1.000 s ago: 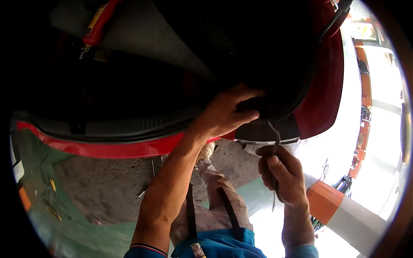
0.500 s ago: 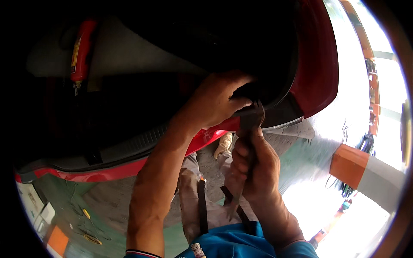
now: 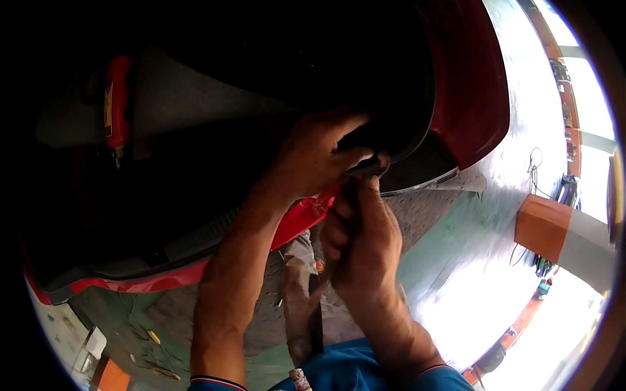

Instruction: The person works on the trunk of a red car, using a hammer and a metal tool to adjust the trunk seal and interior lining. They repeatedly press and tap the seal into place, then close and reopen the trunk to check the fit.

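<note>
The open boot of a red car lies before me, its inside mostly dark. My left hand (image 3: 319, 153) is bent round the black rubber seal (image 3: 420, 140) at the boot's right rear corner, thumb along the edge; its fingertips fade into shadow. Just below, my right hand (image 3: 368, 244) is closed round a pry bar with a curved end (image 3: 385, 163). That end rests at the edge beside my left thumb, and the bar's dark shank runs down through the fist. Whether the tip has gone under the seal I cannot tell.
A red fire extinguisher (image 3: 119, 101) lies in the boot at left. The red bumper (image 3: 300, 221) curves below my hands, and the red rear side panel (image 3: 473, 78) rises at right. An orange and grey post (image 3: 544, 228) stands beyond. A yellow-handled tool and cables (image 3: 154, 337) lie on the floor.
Both hands have shifted slightly left in the picture, as the view moved. The pry bar's curved end has come closer to my left thumb and turned, so its forked tip no longer shows.
</note>
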A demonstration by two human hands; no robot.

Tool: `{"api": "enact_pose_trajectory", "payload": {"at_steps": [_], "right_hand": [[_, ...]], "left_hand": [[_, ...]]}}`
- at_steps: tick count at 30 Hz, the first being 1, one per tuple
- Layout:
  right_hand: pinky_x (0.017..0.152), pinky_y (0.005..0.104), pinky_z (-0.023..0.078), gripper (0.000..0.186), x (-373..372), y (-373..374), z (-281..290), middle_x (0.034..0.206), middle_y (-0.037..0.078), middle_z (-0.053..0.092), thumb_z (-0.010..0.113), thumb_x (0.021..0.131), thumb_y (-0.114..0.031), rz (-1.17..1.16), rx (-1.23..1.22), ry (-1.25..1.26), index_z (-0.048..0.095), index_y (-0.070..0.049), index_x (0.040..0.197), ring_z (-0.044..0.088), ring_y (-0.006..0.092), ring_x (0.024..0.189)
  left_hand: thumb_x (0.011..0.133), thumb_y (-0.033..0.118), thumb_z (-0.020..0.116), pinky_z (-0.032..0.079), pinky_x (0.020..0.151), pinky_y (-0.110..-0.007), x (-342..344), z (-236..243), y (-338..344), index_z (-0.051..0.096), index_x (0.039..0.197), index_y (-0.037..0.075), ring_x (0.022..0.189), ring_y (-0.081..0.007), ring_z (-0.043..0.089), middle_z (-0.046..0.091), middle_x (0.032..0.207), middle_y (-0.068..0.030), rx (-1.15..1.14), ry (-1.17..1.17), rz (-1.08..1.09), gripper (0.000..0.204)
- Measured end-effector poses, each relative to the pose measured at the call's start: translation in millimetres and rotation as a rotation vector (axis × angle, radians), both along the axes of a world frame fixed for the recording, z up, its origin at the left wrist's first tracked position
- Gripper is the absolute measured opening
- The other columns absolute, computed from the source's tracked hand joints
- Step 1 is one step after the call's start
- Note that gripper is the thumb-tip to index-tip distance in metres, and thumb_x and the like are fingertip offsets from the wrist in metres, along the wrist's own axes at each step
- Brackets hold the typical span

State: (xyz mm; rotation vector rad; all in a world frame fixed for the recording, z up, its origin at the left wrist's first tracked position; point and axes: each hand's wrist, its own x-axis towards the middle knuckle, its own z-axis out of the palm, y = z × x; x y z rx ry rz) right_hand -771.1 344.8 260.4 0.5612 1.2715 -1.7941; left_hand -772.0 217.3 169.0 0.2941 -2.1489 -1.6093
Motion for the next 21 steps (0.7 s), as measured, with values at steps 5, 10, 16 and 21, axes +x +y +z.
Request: {"api": "enact_pose_trajectory", "payload": {"at_steps": [5, 10, 16, 21], "right_hand": [[0.041, 0.0217, 0.033, 0.034, -45.4, 43.3, 4.4, 0.074, 0.002, 0.052, 0.05, 0.108, -0.037, 0.407, 0.164, 0.124, 0.056, -0.005, 0.101, 0.042, 0.008, 0.049], [0.039, 0.0224, 0.032, 0.042, -65.1, 52.1, 2.6, 0.07, 0.002, 0.054, 0.051, 0.107, -0.04, 0.622, 0.273, 0.308, 0.06, -0.001, 0.098, 0.045, 0.0076, 0.047], [0.038, 0.026, 0.034, 0.049, -84.7, 61.5, 2.3, 0.059, 0.003, 0.053, 0.05, 0.107, -0.041, 0.886, 0.42, 0.562, 0.059, 0.001, 0.084, 0.047, 0.0095, 0.043], [0.045, 0.0328, 0.039, 0.049, -95.0, 55.6, 12.1, 0.053, 0.007, 0.054, 0.051, 0.107, -0.035, 1.07, 0.529, 0.666, 0.057, 0.003, 0.077, 0.051, 0.0143, 0.045]], "left_hand": [[0.078, 0.011, 0.078, 0.048, 0.103, -0.04, 3.6, 2.7, 15.0, 0.06, 0.133, 0.0, 0.12, -0.0331, 0.062, 0.064, 0.125, -0.018, -0.018, -0.039, 0.063, 0.059], [0.074, 0.01, 0.078, 0.046, 0.104, -0.041, -1.4, 1.6, 46.0, 0.054, 0.138, 0.002, 0.124, -0.0352, 0.057, 0.055, 0.133, -0.0193, 0.065, -0.061, 0.211, 0.069], [0.072, 0.004, 0.074, 0.05, 0.098, -0.04, -17.7, -12.3, 75.1, 0.053, 0.138, 0.002, 0.117, -0.0364, 0.059, 0.056, 0.127, -0.0196, 0.06, 0.045, 0.445, 0.069], [0.071, 0.004, 0.073, 0.052, 0.092, -0.04, -19.2, -11.8, 87.1, 0.055, 0.137, 0.002, 0.108, -0.0351, 0.064, 0.061, 0.12, -0.0181, 0.063, 0.048, 0.554, 0.068]]}}
